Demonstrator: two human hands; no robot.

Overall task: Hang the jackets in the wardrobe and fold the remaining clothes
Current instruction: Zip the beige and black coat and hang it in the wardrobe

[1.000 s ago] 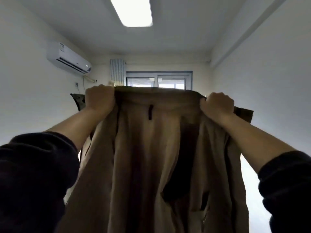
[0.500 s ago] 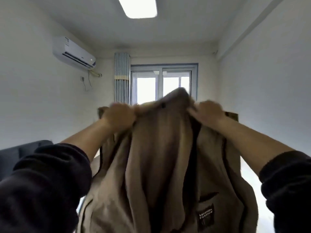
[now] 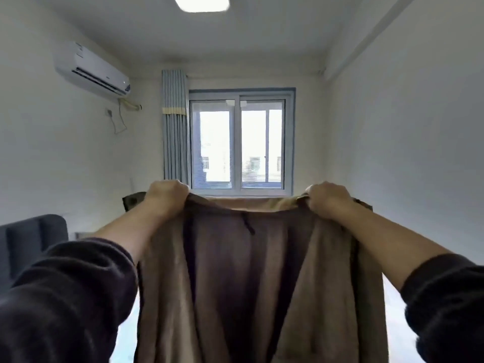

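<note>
While both hands' fingers (image 3: 167, 188) grip its collar, the jacket (image 3: 248, 284) hangs lengthwise downward.

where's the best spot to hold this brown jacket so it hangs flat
At the two shoulder ends of the collar edge, coming from the lining side, as the left hand and right hand do: the jacket hangs open and straight below that taut top edge.

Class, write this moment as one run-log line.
step: jacket held up, spread | left hand: grips top edge | right hand: grips top edge | state: not yet hung
</note>
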